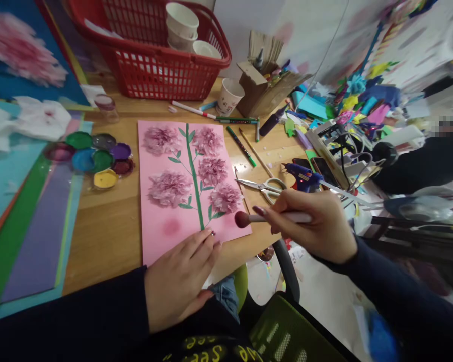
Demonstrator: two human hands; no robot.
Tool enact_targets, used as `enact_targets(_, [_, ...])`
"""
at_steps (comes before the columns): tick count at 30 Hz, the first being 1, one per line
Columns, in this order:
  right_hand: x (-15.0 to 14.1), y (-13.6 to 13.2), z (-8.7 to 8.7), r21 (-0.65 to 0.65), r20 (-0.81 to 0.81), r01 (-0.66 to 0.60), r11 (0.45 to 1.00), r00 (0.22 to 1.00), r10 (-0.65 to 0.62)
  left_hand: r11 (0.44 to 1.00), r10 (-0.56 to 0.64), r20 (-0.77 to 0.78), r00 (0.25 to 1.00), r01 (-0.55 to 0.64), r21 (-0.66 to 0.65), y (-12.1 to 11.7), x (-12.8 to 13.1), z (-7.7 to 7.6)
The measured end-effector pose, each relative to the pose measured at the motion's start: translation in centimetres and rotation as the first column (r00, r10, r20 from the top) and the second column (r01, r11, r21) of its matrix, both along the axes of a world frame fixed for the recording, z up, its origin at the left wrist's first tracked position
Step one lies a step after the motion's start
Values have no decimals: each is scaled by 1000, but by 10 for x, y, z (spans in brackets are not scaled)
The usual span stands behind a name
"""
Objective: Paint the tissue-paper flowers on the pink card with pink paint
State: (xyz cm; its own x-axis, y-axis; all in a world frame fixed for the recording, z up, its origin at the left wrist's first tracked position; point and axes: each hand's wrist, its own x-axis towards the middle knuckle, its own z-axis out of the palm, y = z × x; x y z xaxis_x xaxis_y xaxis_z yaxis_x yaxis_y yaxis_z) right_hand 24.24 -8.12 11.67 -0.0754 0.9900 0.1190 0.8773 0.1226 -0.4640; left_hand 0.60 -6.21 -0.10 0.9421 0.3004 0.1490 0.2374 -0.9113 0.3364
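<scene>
A sheet of pink paper (162, 226) lies on the table, with a painted green stem (193, 173), leaves and several ruffled pink flowers (169, 188) on it. Two darker pink smudges mark its lower part. My left hand (184, 279) rests flat on the sheet's lower edge, fingers stretched out and holding nothing. Above the sheet's lower right corner, my right hand (315, 223) grips a sponge dauber (243, 219) by its pale handle, its round dark pink head pointing left and apart from the paper.
Left of the sheet sit several paint pots (105, 178) and stacked coloured paper (33, 251). Scissors (262, 186), a glue gun (304, 176) and a green marker (241, 147) lie on the right. Behind stand a red basket (166, 75), a paper cup (230, 95) and a cardboard holder (252, 90).
</scene>
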Motion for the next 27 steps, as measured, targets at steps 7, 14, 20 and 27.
enact_targets(7, [-6, 14, -44, 123, 160, -179, 976, 974, 159, 999, 0, -20, 1000, 1, 44, 1, 0, 1])
enact_targets(14, [-12, 21, -43, 89, 106, -175, 980, 980, 166, 1000, 19, 4, 1000, -19, 9, 0, 0, -2])
enact_targets(20, [-19, 21, -40, 97, 99, -140, 985, 986, 130, 1000, -3, -21, 1000, 3, 2, 0, 0, -1])
enact_targets(27, [-2, 16, -3, 123, 52, 3, 992, 999, -9, 1000, 4, -16, 1000, -4, 16, -1, -1, -1])
